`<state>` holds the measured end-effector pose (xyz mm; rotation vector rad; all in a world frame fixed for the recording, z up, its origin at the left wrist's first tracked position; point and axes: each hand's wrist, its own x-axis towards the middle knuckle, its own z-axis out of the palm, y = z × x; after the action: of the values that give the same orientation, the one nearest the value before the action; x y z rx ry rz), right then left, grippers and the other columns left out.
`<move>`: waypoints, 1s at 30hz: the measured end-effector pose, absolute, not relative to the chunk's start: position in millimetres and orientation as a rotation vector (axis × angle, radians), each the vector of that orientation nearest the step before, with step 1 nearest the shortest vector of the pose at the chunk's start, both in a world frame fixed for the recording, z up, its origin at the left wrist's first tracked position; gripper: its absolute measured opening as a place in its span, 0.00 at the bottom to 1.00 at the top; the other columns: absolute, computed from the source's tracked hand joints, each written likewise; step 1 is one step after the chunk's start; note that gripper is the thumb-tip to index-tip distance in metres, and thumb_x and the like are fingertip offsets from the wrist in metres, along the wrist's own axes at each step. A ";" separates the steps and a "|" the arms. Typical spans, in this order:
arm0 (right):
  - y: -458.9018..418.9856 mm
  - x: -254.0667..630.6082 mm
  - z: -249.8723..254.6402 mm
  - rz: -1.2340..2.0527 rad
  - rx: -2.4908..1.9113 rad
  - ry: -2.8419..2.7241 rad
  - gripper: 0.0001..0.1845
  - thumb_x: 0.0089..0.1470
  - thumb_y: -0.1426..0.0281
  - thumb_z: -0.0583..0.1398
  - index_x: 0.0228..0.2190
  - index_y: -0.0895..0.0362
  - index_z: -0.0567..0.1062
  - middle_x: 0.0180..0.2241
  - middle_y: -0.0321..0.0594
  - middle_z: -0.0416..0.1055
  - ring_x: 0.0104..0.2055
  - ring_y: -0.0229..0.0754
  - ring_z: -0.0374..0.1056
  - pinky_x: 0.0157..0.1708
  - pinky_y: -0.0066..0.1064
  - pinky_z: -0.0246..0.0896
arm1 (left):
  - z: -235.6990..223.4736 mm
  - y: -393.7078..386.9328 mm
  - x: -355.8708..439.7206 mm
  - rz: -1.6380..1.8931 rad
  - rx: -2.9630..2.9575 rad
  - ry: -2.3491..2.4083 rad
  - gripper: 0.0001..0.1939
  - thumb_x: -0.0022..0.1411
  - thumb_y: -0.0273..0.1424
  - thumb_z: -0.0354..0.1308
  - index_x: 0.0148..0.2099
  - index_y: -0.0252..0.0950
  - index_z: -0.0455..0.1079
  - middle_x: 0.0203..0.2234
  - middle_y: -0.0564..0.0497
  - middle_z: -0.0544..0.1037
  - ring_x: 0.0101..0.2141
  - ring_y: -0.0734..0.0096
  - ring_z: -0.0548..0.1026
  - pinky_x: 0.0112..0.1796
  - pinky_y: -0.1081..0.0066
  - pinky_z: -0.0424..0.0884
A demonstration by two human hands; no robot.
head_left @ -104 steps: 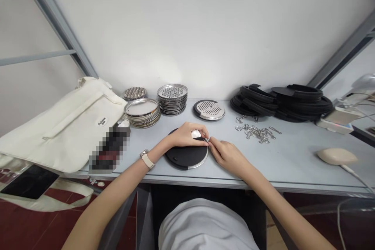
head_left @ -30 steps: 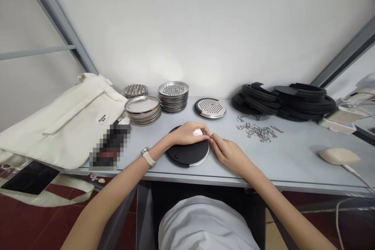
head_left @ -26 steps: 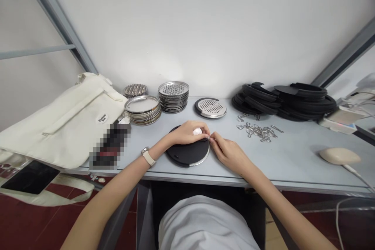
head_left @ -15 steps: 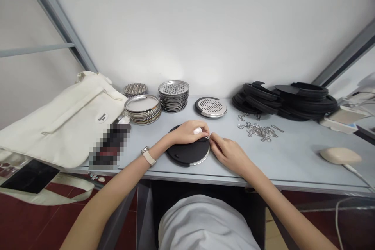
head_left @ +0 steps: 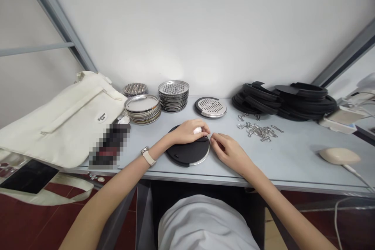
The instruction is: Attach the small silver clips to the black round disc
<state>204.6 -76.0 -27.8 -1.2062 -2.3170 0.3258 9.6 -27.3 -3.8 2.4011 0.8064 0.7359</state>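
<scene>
A round black disc with a shiny metal rim (head_left: 187,151) lies flat on the grey table (head_left: 293,156) in front of me. My left hand (head_left: 189,131) rests on the disc's far edge with its fingers curled and a white wrap on one fingertip. My right hand (head_left: 228,150) sits just right of the disc, thumb and forefinger pinched at the rim on a small metal clip that is barely visible. The two hands almost meet at the disc's upper right edge.
Loose metal clips (head_left: 259,131) lie right of the hands. Behind stand stacks of metal rings (head_left: 143,108) and perforated discs (head_left: 173,96), one assembled perforated disc (head_left: 210,107), and piles of black rings (head_left: 284,101). A cream bag (head_left: 64,119) lies left, a computer mouse (head_left: 340,155) right.
Both hands stay at the disc's upper right rim with only small finger movements. My right hand's fingers have shifted slightly against the rim. The view has drifted a little.
</scene>
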 end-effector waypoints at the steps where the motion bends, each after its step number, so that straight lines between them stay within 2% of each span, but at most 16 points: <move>1: -75.5 204.3 -28.2 0.325 -1.196 -2.326 0.14 0.61 0.67 0.44 0.25 0.54 0.61 0.23 0.36 0.64 0.27 0.38 0.60 0.30 0.28 0.53 | -3.3 -27.5 9.6 0.741 2.393 0.809 0.06 0.61 0.31 0.53 0.38 0.35 0.69 0.34 0.52 0.75 0.38 0.72 0.71 0.43 0.72 0.64; 8: -73.6 203.7 -29.9 0.408 -1.181 -2.360 0.17 0.63 0.67 0.42 0.24 0.55 0.61 0.25 0.37 0.65 0.30 0.39 0.61 0.34 0.30 0.55 | -3.2 -28.0 9.2 0.765 2.415 0.810 0.09 0.61 0.34 0.54 0.36 0.34 0.71 0.33 0.51 0.75 0.37 0.72 0.71 0.42 0.72 0.64; 14: -71.6 205.2 -34.2 0.346 -1.156 -2.405 0.16 0.62 0.69 0.43 0.26 0.55 0.63 0.27 0.38 0.66 0.31 0.40 0.60 0.36 0.32 0.54 | -3.7 -28.1 9.0 0.723 2.441 0.786 0.15 0.52 0.40 0.63 0.36 0.35 0.70 0.34 0.50 0.74 0.37 0.70 0.71 0.41 0.72 0.64; 19: -71.3 205.0 -37.5 0.244 -1.137 -2.444 0.14 0.62 0.71 0.43 0.27 0.55 0.62 0.29 0.39 0.65 0.32 0.40 0.58 0.38 0.34 0.53 | -4.3 -28.3 8.1 0.739 2.470 0.780 0.15 0.54 0.42 0.60 0.34 0.34 0.68 0.33 0.51 0.73 0.36 0.72 0.70 0.41 0.72 0.64; 30: -72.0 205.1 -37.8 0.232 -1.148 -2.452 0.13 0.62 0.71 0.44 0.27 0.55 0.61 0.27 0.38 0.64 0.30 0.40 0.58 0.36 0.32 0.52 | -5.5 -28.7 7.7 0.737 2.474 0.763 0.14 0.56 0.41 0.59 0.34 0.34 0.67 0.32 0.52 0.71 0.34 0.74 0.70 0.39 0.74 0.64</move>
<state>205.1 -72.0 -37.8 -1.1482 -2.4523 0.2319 7.7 -28.7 -5.5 2.4740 0.7628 0.7375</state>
